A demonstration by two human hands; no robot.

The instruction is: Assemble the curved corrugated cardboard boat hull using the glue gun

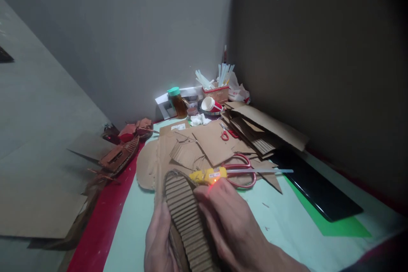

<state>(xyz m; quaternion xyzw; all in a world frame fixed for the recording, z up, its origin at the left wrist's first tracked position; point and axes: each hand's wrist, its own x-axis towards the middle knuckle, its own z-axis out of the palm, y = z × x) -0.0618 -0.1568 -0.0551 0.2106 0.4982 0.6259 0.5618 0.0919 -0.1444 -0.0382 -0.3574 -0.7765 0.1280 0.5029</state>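
Left hand (158, 238) grips the ribbed cardboard piece (185, 212) by its left side; near end cut off by the frame. Right hand (234, 214) curls at the opposite edge, fingertips hidden; its hold cannot be told. Glue gun (208, 175), partly masked, just beyond. Pale green tabletop (287, 244) beneath; grey wall (159, 29) behind.

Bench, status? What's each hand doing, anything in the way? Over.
Left hand holding ribbed cardboard. Right hand on glue gun, tip near cardboard's edge. Big scissors close behind gun.
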